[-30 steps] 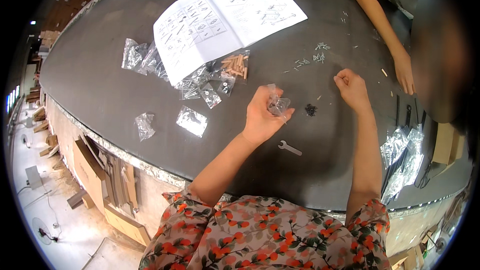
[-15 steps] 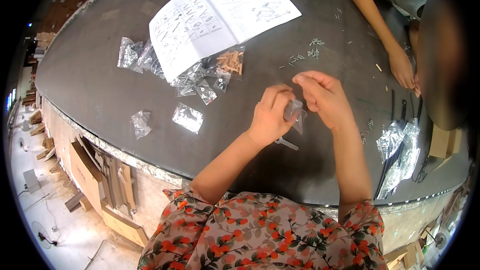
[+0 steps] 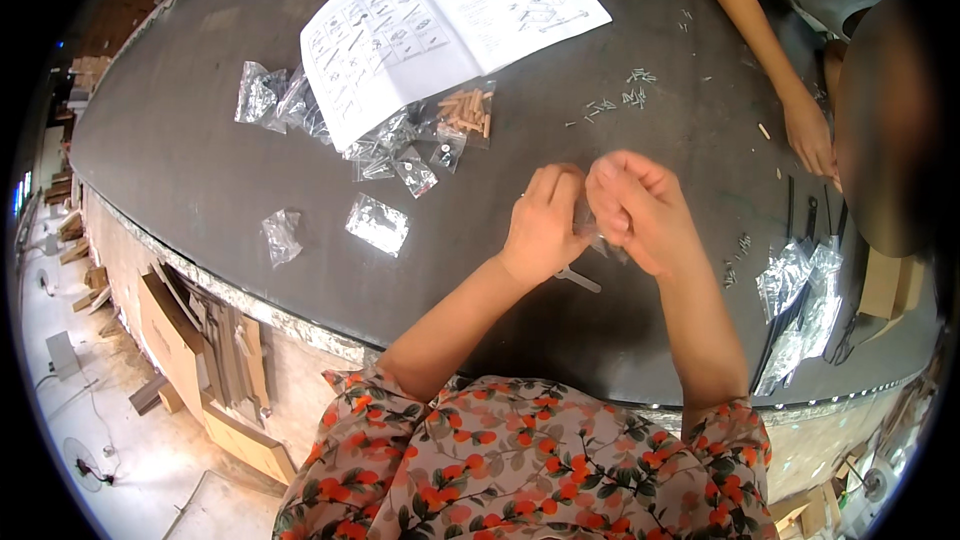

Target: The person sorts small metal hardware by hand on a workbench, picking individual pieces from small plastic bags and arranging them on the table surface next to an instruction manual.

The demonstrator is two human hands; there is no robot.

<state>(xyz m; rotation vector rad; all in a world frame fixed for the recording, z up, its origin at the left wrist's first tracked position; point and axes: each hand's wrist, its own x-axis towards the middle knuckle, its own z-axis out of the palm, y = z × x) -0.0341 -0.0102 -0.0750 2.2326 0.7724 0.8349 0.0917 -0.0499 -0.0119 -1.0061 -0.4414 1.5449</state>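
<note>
Above the dark table, my left hand [image 3: 543, 223] is closed on a small clear plastic bag [image 3: 604, 247], mostly hidden by my hands. My right hand [image 3: 645, 212] is beside it, fingers curled and pinched at the bag's upper part; what they hold is hidden. Just below my hands lies a flat light-coloured tool [image 3: 579, 281] with a narrow handle. Beyond my right hand are scattered small screws [image 3: 634, 97]. Another small group of screws [image 3: 737, 260] lies to its right.
An open instruction booklet [image 3: 400, 40] overlaps several hardware bags, beside a bag of wooden dowels [image 3: 466, 112]. Two small clear packets, one flat [image 3: 377, 224] and one crumpled [image 3: 281, 237], lie left. At right are wrapped dark rods [image 3: 790, 280], a cardboard box [image 3: 888, 285] and a co-worker's hand [image 3: 808, 140].
My right hand has moved left and closer to my left hand, so the fingers now nearly meet. Less of the plastic bag shows between them.
</note>
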